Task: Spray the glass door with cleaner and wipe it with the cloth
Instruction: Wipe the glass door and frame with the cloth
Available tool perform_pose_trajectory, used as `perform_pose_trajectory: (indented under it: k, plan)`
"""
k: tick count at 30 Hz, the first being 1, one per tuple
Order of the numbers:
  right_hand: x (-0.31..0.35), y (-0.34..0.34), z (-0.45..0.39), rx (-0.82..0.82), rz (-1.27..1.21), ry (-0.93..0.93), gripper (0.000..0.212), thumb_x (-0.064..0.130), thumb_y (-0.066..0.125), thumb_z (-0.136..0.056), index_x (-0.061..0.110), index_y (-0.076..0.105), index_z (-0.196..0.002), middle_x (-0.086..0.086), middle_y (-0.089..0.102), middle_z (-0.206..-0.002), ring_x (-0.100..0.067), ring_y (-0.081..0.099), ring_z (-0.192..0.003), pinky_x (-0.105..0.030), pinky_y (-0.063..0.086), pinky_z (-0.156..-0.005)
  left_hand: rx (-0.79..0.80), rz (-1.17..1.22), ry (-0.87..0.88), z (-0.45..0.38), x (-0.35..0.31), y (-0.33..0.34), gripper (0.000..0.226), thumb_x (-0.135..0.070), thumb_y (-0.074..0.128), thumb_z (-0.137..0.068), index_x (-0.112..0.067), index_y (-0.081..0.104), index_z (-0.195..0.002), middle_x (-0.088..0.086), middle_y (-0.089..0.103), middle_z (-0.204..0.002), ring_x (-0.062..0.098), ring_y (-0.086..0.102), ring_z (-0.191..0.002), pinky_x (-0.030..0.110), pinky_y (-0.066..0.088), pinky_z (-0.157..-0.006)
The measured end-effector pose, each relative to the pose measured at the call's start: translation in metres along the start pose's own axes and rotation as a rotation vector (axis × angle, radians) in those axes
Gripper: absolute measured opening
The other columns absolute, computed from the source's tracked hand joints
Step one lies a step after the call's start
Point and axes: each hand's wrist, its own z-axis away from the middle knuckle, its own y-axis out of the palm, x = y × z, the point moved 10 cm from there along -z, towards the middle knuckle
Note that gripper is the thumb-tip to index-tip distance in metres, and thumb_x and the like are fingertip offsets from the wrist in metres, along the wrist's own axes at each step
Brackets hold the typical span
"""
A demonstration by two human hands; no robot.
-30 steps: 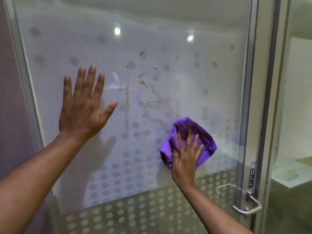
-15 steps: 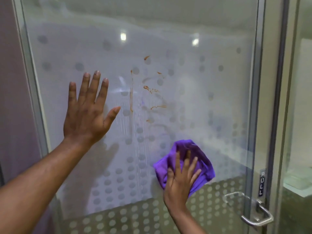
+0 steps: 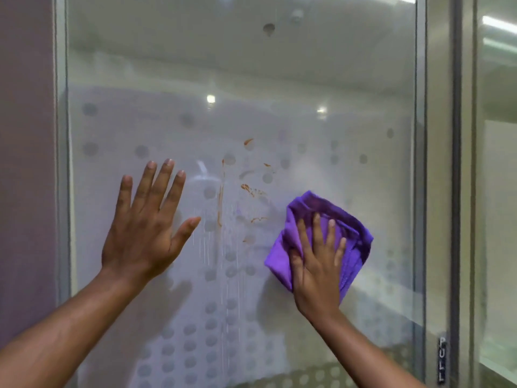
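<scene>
The frosted glass door [image 3: 321, 152] with a dot pattern fills the view. Brown-orange smears [image 3: 247, 189] and a long vertical streak mark its middle, with wet drip lines running down below them. My right hand [image 3: 317, 264] presses a purple cloth [image 3: 352, 236] flat against the glass, just right of the smears and below their upper marks. My left hand [image 3: 145, 225] lies flat on the glass to the left of the streak, fingers spread, holding nothing. No spray bottle is in view.
The door's metal frame [image 3: 419, 191] runs down the right side, with a small "PULL" label [image 3: 442, 362] near the bottom. A purple-grey wall [image 3: 25, 163] borders the left. Another glass panel [image 3: 498, 219] lies at far right.
My right hand has slid the cloth down and then back up and to the right on the glass. The view has tilted up, so the door handle is out of frame. My left hand stays put.
</scene>
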Motion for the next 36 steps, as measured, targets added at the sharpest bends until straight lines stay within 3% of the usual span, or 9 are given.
perform_pose_trajectory:
  k: [4, 9, 12, 18, 22, 26, 29, 33, 36]
  plan:
    - [-0.011, -0.01, -0.029, 0.09, 0.052, -0.277, 0.067, 0.036, 0.039, -0.104, 0.033, 0.018, -0.167, -0.001, 0.014, -0.177, -0.027, 0.003, -0.165, -0.062, 0.007, -0.129, 0.011, 0.001, 0.028, -0.005, 0.003, -0.003, 0.083, -0.067, 0.017, -0.104, -0.016, 0.016, -0.169, 0.009, 0.006, -0.179, 0.031, 0.0, -0.166, 0.06, -0.003, -0.132]
    - [-0.065, -0.047, -0.144, -0.092, -0.077, 0.32, 0.065, 0.048, 0.022, -0.107, 0.028, 0.013, -0.168, 0.001, 0.01, -0.178, -0.03, 0.005, -0.164, -0.063, 0.004, -0.129, -0.098, 0.042, -0.071, -0.03, 0.05, -0.024, 0.083, -0.066, 0.021, -0.103, -0.014, 0.018, -0.169, 0.011, 0.007, -0.179, 0.031, -0.002, -0.166, 0.06, -0.001, -0.131]
    - [-0.029, -0.05, -0.183, -0.156, -0.122, 0.455, 0.06, 0.042, 0.026, -0.111, 0.028, 0.013, -0.168, 0.002, 0.008, -0.178, -0.03, 0.005, -0.164, -0.061, 0.003, -0.129, -0.101, 0.046, -0.103, -0.035, 0.063, -0.019, 0.083, -0.067, 0.014, -0.104, -0.016, 0.017, -0.169, 0.009, 0.004, -0.179, 0.03, -0.003, -0.166, 0.061, 0.0, -0.132]
    - [0.141, -0.017, -0.169, 0.033, -0.033, -0.423, 0.057, 0.041, 0.028, -0.11, 0.032, 0.024, -0.167, 0.005, 0.015, -0.177, -0.025, 0.002, -0.165, -0.054, 0.0, -0.132, -0.123, 0.055, -0.096, -0.034, 0.066, -0.019, 0.08, -0.063, 0.023, -0.103, -0.019, 0.019, -0.169, 0.008, 0.004, -0.179, 0.03, -0.002, -0.166, 0.058, -0.002, -0.132]
    - [0.115, -0.021, -0.162, 0.134, 0.054, -0.744, 0.055, 0.039, 0.03, -0.112, 0.032, 0.024, -0.166, 0.005, 0.017, -0.176, -0.022, 0.007, -0.165, -0.047, 0.002, -0.132, -0.115, 0.063, -0.078, -0.032, 0.065, -0.019, 0.079, -0.063, 0.021, -0.104, -0.019, 0.017, -0.169, 0.007, 0.004, -0.179, 0.028, -0.004, -0.166, 0.061, 0.002, -0.132]
    - [0.001, -0.042, -0.177, -0.065, -0.114, -0.068, 0.063, 0.034, 0.027, -0.106, 0.025, 0.019, -0.167, 0.004, 0.016, -0.176, -0.021, 0.007, -0.164, -0.056, 0.004, -0.131, -0.103, 0.063, -0.073, -0.032, 0.061, -0.02, 0.079, -0.063, 0.019, -0.105, -0.017, 0.018, -0.169, 0.009, 0.006, -0.179, 0.03, -0.001, -0.166, 0.06, 0.0, -0.132]
    - [0.004, -0.037, -0.155, -0.171, -0.173, 0.376, 0.066, 0.039, 0.025, -0.104, 0.023, 0.018, -0.167, 0.001, 0.014, -0.177, -0.026, 0.007, -0.164, -0.059, 0.006, -0.13, -0.104, 0.063, -0.067, -0.033, 0.059, -0.02, 0.08, -0.065, 0.016, -0.105, -0.016, 0.02, -0.169, 0.01, 0.008, -0.179, 0.031, 0.002, -0.166, 0.059, 0.0, -0.132]
    - [0.118, -0.012, -0.129, 0.009, -0.049, -0.213, 0.062, 0.039, 0.029, -0.107, 0.026, 0.024, -0.167, 0.004, 0.011, -0.177, -0.026, 0.002, -0.165, -0.051, -0.003, -0.132, -0.098, 0.055, -0.063, -0.033, 0.06, -0.02, 0.081, -0.065, 0.014, -0.105, -0.015, 0.02, -0.169, 0.011, 0.009, -0.179, 0.032, 0.002, -0.166, 0.059, 0.001, -0.132]
    - [0.096, -0.016, -0.118, 0.081, -0.028, -0.44, 0.057, 0.034, 0.031, -0.11, 0.029, 0.024, -0.167, 0.006, 0.013, -0.177, -0.02, 0.0, -0.165, -0.05, -0.001, -0.132, -0.088, 0.065, -0.06, -0.034, 0.061, -0.02, 0.081, -0.065, 0.013, -0.105, -0.015, 0.019, -0.169, 0.011, 0.009, -0.179, 0.031, 0.001, -0.166, 0.061, 0.002, -0.132]
